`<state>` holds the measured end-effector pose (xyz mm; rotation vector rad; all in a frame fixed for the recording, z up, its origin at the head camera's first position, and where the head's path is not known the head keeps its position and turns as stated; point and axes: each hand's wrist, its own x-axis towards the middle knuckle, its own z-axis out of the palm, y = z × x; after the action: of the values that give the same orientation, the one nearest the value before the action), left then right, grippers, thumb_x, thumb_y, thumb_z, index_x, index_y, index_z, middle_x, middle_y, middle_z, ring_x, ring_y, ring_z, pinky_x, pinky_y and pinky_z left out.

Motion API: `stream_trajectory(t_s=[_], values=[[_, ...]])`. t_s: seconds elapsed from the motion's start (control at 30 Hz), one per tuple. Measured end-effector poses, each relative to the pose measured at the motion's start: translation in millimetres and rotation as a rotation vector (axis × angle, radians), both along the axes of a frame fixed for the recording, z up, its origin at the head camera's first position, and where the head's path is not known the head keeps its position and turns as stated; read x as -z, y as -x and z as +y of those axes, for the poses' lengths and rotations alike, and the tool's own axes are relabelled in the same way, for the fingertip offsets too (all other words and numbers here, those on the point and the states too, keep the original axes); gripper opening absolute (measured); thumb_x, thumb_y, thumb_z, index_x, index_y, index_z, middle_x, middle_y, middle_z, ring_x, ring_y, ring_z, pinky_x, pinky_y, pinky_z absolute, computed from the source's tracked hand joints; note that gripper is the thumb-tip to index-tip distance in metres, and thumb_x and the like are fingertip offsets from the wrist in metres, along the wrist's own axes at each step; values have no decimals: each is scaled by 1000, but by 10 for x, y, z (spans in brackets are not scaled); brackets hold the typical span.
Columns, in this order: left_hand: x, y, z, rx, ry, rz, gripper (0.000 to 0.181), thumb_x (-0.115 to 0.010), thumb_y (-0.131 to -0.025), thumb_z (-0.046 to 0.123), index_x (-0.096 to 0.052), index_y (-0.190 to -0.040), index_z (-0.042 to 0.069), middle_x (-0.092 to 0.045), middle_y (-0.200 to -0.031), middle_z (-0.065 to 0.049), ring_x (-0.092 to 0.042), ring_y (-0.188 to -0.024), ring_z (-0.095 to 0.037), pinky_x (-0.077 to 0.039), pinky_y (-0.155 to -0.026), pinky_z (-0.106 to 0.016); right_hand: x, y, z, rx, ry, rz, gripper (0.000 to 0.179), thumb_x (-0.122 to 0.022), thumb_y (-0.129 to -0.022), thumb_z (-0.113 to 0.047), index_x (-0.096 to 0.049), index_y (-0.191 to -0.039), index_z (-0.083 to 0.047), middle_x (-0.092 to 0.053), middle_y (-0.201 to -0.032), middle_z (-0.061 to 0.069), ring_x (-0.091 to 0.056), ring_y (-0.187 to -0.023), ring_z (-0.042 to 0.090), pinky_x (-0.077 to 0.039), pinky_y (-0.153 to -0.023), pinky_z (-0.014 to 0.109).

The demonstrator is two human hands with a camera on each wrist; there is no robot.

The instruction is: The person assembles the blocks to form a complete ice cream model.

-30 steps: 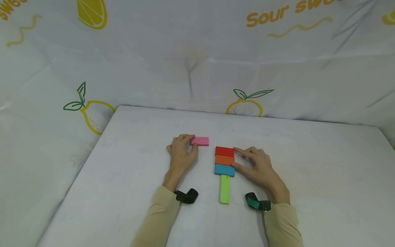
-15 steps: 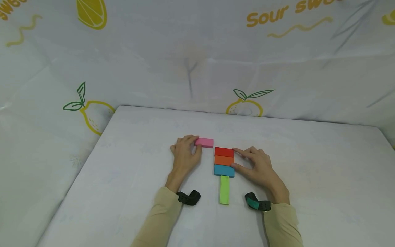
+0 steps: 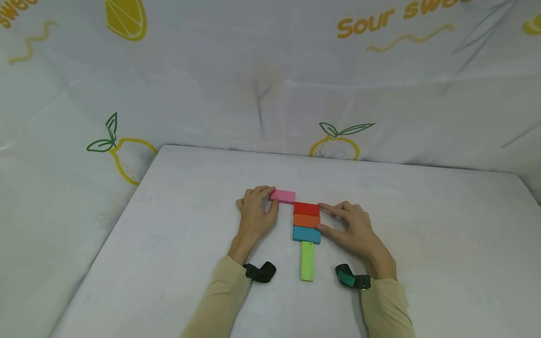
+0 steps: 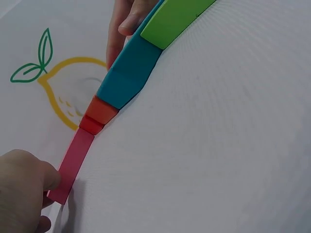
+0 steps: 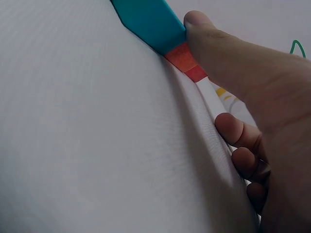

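Note:
My left hand [image 3: 256,211] pinches the left end of a pink block [image 3: 283,196] between thumb and fingers. That block lies flat, its right end close to the upper left corner of a red block [image 3: 306,209]. Below the red one, an orange block [image 3: 306,220] and a blue block [image 3: 306,234] follow edge to edge. A green block [image 3: 307,261] stands lengthwise under the blue one like a stem. My right hand [image 3: 354,225] touches the row's right side, index fingertip by the red block's corner and thumb near the orange and blue blocks, the fingers fairly straight.
The blocks lie on a white-covered table [image 3: 444,234]. Behind it hangs a pale cloth [image 3: 211,84] printed with lemons and lettering. Each wrist wears a dark strap with a small device, such as the left wristband [image 3: 260,272].
My left hand has slid the pink block to the right and slightly nearer, up to the red block's corner. The right hand has stayed in place; the row of blocks has shifted very slightly.

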<state>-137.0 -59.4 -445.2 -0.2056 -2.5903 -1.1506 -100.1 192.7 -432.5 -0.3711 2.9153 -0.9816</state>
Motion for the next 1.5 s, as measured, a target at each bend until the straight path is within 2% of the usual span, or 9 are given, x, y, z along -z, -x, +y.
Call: stream_trajectory(t_s=[0.93,1.5], values=[[11,-1,1,1,14,14,30,-68,-93,15,-75,-120,5,-74,-123,-12,-60,-111,-32,-30,-89,-49,3,-5,2,0,8,7,57,-78,-87,-34,-64,-139,-19,-61,-100,6,-49,-101,25,-31,-91,45],[19,-19,47,51,48,31,27,-69,-95,14,-75,-121,8,-74,-123,-8,-59,-112,-30,-29,-86,-47,-4,0,2,-5,7,-2,57,-79,-87,-35,-65,-139,-19,-61,-102,6,-48,-100,24,-31,-91,46]])
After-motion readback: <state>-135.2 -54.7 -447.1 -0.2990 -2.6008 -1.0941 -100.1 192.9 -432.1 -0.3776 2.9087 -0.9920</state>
